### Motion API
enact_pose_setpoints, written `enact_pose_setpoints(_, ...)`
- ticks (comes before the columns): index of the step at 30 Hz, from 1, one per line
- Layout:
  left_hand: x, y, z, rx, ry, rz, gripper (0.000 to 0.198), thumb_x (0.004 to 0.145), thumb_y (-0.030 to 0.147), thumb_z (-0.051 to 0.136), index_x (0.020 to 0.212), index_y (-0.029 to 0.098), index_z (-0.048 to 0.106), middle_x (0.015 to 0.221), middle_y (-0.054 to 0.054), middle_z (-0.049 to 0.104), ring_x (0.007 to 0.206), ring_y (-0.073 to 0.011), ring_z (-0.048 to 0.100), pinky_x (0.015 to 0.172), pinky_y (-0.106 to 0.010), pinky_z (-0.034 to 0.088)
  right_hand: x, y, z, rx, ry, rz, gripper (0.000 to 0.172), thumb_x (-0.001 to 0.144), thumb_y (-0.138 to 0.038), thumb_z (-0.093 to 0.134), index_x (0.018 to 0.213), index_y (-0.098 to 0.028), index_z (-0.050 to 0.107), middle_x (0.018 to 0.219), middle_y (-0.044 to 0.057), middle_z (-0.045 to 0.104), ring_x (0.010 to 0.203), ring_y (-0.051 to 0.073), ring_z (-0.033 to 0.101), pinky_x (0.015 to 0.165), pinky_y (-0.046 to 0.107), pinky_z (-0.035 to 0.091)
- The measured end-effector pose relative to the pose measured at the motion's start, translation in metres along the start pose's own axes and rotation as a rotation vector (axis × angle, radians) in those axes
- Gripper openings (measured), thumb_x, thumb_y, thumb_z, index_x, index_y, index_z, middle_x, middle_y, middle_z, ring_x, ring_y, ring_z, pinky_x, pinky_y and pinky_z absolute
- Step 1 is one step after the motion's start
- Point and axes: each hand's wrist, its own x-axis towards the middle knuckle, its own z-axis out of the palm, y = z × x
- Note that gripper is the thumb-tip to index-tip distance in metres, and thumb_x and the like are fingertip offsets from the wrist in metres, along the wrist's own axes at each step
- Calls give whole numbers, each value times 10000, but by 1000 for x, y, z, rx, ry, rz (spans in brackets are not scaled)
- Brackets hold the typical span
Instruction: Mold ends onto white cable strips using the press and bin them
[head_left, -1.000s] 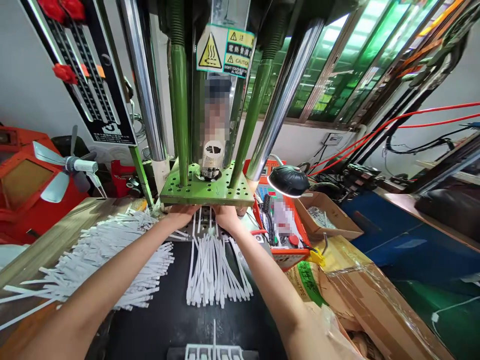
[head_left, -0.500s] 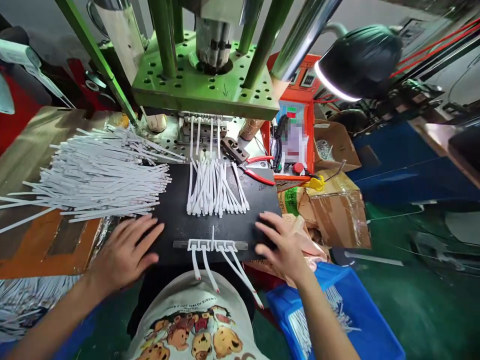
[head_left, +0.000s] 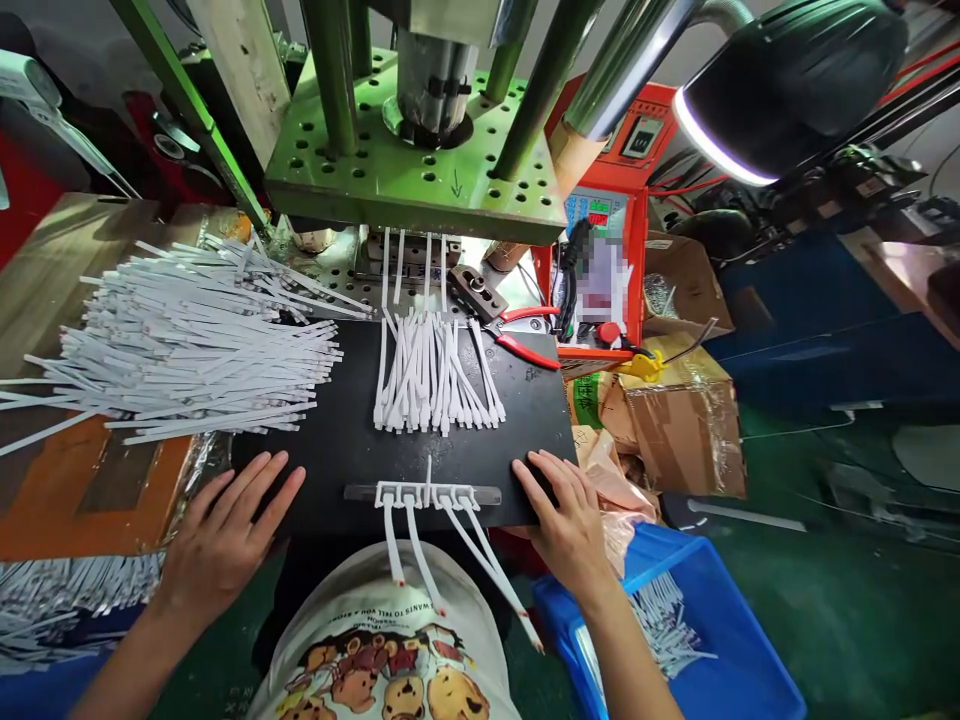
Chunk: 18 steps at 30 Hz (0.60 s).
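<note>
My left hand (head_left: 225,530) rests with fingers spread at the left edge of the black work board (head_left: 315,480), holding nothing. At the board's right edge lies my right hand (head_left: 566,520), also flat and empty. Between them, near the front, a white moulded bar (head_left: 427,495) sits on a clear strip, with several white straps hanging from it over the edge. Farther back on the board is a row of white straps (head_left: 431,375) with thick ends toward me. A large pile of loose white straps (head_left: 202,350) is beyond my left hand.
A green press (head_left: 420,190) stands behind the board, straps sticking out of its mould (head_left: 412,258). Red-handled pliers (head_left: 529,350) lie at the back right, near an orange control box (head_left: 637,270). A blue bin (head_left: 735,620) with white pieces is low right; a lit lamp (head_left: 787,90) hangs above.
My left hand has moved left and slightly down; my right hand has lowered and flattened onto the board's edge. The camera view has shifted slightly. The straps and bar look unchanged.
</note>
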Motion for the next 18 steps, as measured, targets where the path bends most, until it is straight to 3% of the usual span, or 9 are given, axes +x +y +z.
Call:
enact_pose_setpoints(6,3,1,0,-14,25,-5,570,943,104,491,1502,161,396,1491,-154,457,1399,-300,416,1222,-433,213,1,-1,-1,-1,-12,14,630,847,-79,552,1454,-194,432,1363,164,527,1301,321,478,1094,540,374)
enact_pose_setpoints(14,0,-1,1,-22,12,-15,567,943,133,496,1500,167,400,1473,-164,479,1288,-338,532,1133,-476,323,-1,1,0,25,-12,34,652,860,-50,469,1486,-219,406,1370,157,518,1313,321,471,1081,563,380)
enact_pose_setpoints(18,14,6,-10,-125,-5,-13,558,967,287,543,1496,179,401,1414,-199,526,1246,-410,540,1016,-556,382,4,-7,-12,126,-69,24,536,921,-182,555,1446,-180,448,1395,187,496,1332,355,439,1078,609,364)
